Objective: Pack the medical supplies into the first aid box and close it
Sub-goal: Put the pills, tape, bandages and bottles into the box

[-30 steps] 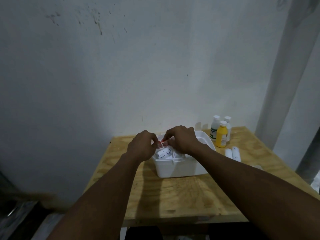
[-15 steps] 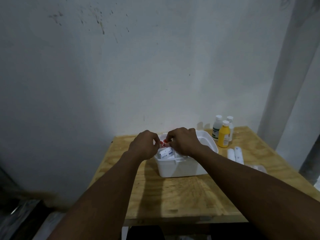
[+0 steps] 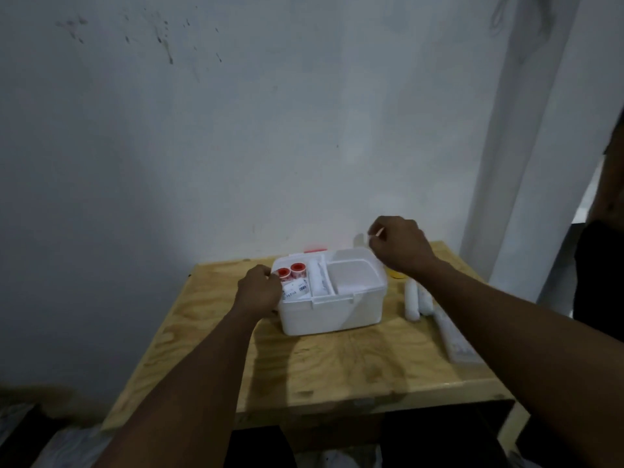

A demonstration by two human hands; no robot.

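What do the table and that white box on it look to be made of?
The tan wooden table looks like unfinished plywood: swirling grain, matte surface, layered front edge. The white first aid box seems to be moulded plastic: smooth walls, rounded corners, slight sheen.

A single view comes from a camera worn on the person's head, facing forward and tilted down over a wooden table [image 3: 337,369] pushed against a pale wall [image 3: 236,130]. The wall fills the upper half of the frame; the table sits low and centre, its near edge towards the bottom. Both forearms reach in from the bottom corners, so the camera sits close behind them. The wide lens bends the wall corner at the right. No second view shares the scene.
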